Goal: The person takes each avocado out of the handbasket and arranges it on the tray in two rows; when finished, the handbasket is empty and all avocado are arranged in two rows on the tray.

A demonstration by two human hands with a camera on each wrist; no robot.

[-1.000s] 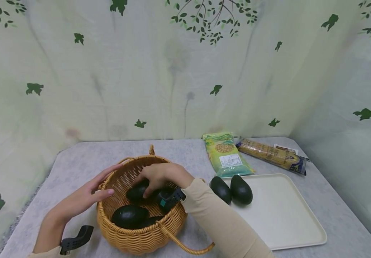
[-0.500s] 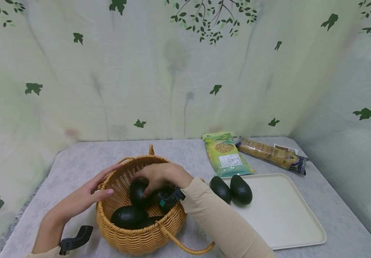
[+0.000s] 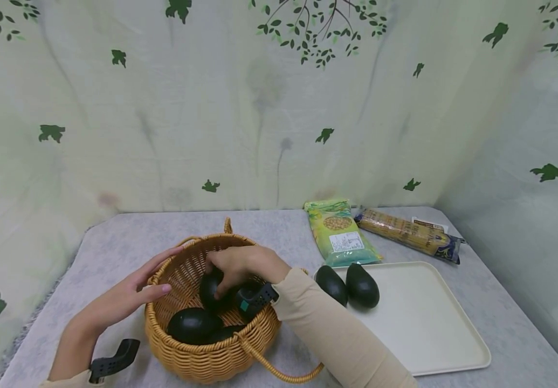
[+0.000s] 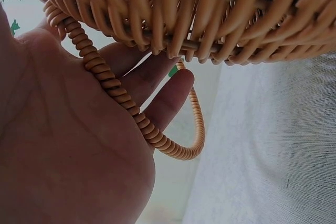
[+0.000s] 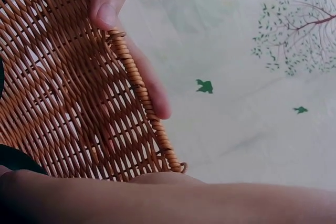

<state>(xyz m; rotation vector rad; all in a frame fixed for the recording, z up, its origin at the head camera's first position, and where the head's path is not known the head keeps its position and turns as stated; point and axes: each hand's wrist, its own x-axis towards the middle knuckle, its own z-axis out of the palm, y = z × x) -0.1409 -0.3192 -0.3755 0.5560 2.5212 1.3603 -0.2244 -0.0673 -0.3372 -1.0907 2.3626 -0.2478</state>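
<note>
Desk (image 3: 279,226) is carrying a tray (image 3: 424,323) and basket (image 3: 201,355). Left hand (image 3: 123,296), fingers straight, is pressing the basket rim. Right hand (image 3: 242,264) grip is curling around an avocado (image 3: 209,291) inside the basket.

Basket (image 3: 201,350) left of tray (image 3: 434,334), packets (image 3: 342,237) behind.

Two avocados (image 3: 347,284) laid side by side on a cream tray (image 3: 429,328), a green snack bag (image 3: 340,234) and a pasta packet (image 3: 408,231) set behind it, leaf-printed curtain (image 3: 259,108) hung beyond
</note>
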